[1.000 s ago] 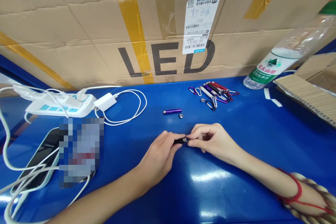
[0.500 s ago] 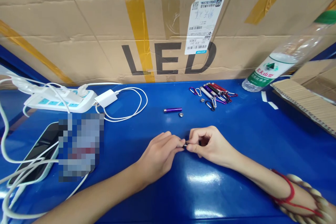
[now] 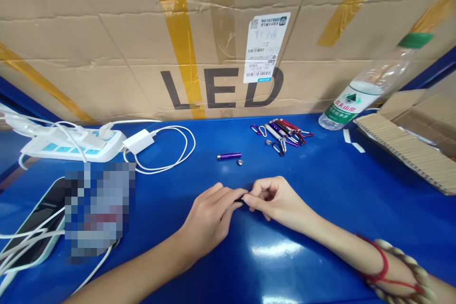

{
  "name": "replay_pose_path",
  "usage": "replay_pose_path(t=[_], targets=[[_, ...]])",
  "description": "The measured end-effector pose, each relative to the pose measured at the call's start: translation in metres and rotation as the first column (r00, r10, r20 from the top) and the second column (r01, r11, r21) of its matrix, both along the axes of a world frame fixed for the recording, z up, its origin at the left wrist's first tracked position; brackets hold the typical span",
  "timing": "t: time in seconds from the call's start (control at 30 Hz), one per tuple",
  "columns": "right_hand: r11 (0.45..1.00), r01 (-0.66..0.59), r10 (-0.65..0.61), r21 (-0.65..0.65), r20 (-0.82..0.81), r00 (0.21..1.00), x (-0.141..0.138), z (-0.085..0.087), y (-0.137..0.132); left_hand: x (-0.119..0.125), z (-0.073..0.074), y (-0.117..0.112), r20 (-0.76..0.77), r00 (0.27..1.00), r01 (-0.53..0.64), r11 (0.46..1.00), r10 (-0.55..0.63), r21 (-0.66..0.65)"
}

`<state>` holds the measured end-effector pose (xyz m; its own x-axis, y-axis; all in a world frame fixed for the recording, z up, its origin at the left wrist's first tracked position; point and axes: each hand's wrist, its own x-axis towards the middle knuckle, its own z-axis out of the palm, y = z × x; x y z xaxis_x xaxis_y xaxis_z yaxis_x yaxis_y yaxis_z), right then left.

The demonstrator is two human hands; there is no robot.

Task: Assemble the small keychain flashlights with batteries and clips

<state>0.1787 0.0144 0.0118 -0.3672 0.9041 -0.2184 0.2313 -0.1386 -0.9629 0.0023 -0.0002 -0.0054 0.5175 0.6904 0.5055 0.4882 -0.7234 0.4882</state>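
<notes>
My left hand (image 3: 213, 213) and my right hand (image 3: 276, 199) meet over the middle of the blue table. Between their fingertips is a small dark piece (image 3: 240, 198), mostly covered, its kind too hidden to name. Both hands are closed in a pinch on it. Beyond them lies a purple metal tube (image 3: 229, 156), like a small penlight body, with a small silver ring-shaped cap (image 3: 240, 162) beside it. Farther back is a group of penlights (image 3: 285, 128) in silver, purple, black and red, with carabiner clips (image 3: 278, 148) around them.
A white power strip (image 3: 114, 145), charger (image 3: 138, 141) and cables occupy the left, near a phone (image 3: 33, 225) and a blurred-out item (image 3: 103, 213). A large cardboard box (image 3: 124, 33) stands behind. At right are a tilted water bottle (image 3: 352, 102) and an open carton (image 3: 402, 152).
The view has shifted slightly, so the table things appear further left and lower. The fingers of my right hand have turned a little around the dark piece; both hands still pinch it.
</notes>
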Motion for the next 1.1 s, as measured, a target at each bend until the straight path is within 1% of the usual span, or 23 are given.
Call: replay_pose_path(t=[0.07,0.1,0.17,0.23,0.33,0.4,0.47,0.57,0.63,0.67,0.73,0.8,0.83,0.87,0.9,0.97,1.03,1.1], targets=[[0.991,0.007,-0.022,0.135,0.105,0.994,0.002,-0.001,0.0,0.0,0.001,-0.001,-0.025,0.999,-0.025,0.999,0.024,-0.021],[0.975,0.013,-0.05,0.224,0.159,0.986,0.003,-0.001,0.0,0.0,0.002,-0.001,-0.031,0.999,-0.038,0.999,0.037,-0.031],[0.916,0.009,-0.107,0.401,0.223,0.969,0.005,-0.001,0.0,0.0,0.005,-0.001,-0.023,0.998,-0.055,0.997,0.054,-0.053],[0.847,-0.025,-0.105,0.53,0.214,0.971,0.007,0.0,0.0,0.001,0.007,-0.001,-0.005,0.998,-0.058,0.995,0.058,-0.077],[0.769,-0.074,-0.036,0.635,0.159,0.987,0.008,0.0,0.002,0.0,0.008,-0.001,0.001,0.999,-0.052,0.994,0.052,-0.095],[0.738,-0.085,-0.017,0.669,0.145,0.989,0.008,0.001,0.003,-0.001,0.008,-0.001,-0.005,0.999,-0.047,0.994,0.047,-0.096],[0.728,-0.084,-0.017,0.68,0.139,0.99,0.006,0.004,0.004,-0.001,0.008,-0.001,-0.012,0.999,-0.05,0.996,0.05,-0.076],[0.719,-0.086,0.005,0.689,0.119,0.993,0.005,0.011,0.006,-0.003,0.01,-0.001,-0.038,0.996,-0.075,0.997,0.075,0.0],[0.688,-0.127,0.042,0.714,0.135,0.99,0.006,0.017,0.009,-0.003,0.013,0.0,-0.052,0.996,-0.074,0.996,0.077,0.044],[0.655,-0.166,0.062,0.737,0.166,0.984,0.007,0.02,0.01,-0.004,0.015,0.0,-0.054,0.996,-0.063,0.997,0.066,0.052],[0.553,-0.273,0.083,0.787,0.274,0.958,0.009,0.026,0.013,-0.004,0.018,0.001,-0.039,0.998,-0.038,0.999,0.04,0.028],[0.431,-0.381,0.061,0.818,0.394,0.917,0.01,0.031,0.016,-0.005,0.021,0.001,-0.012,0.999,-0.035,0.998,0.034,-0.045],[0.38,-0.421,0.047,0.823,0.438,0.898,0.01,0.033,0.018,-0.005,0.022,0.001,0.0,0.999,-0.038,0.995,0.038,-0.088],[0.345,-0.448,0.036,0.825,0.466,0.884,0.01,0.035,0.019,-0.006,0.022,0.0,0.01,0.999,-0.039,0.991,0.04,-0.128],[0.323,-0.465,0.033,0.824,0.481,0.876,0.01,0.036,0.021,-0.006,0.023,0.0,0.016,0.999,-0.035,0.987,0.038,-0.159],[0.31,-0.481,0.04,0.82,0.494,0.868,0.01,0.039,0.022,-0.007,0.023,0.0,0.024,1.0,-0.014,0.981,0.019,-0.192],[0.306,-0.494,0.045,0.814,0.506,0.861,0.009,0.041,0.023,-0.008,0.022,0.0,0.026,1.0,0.003,0.981,0.002,-0.194],[0.287,-0.514,0.04,0.809,0.526,0.85,0.009,0.042,0.024,-0.008,0.02,0.001,0.018,1.0,0.008,0.984,-0.005,-0.179]])
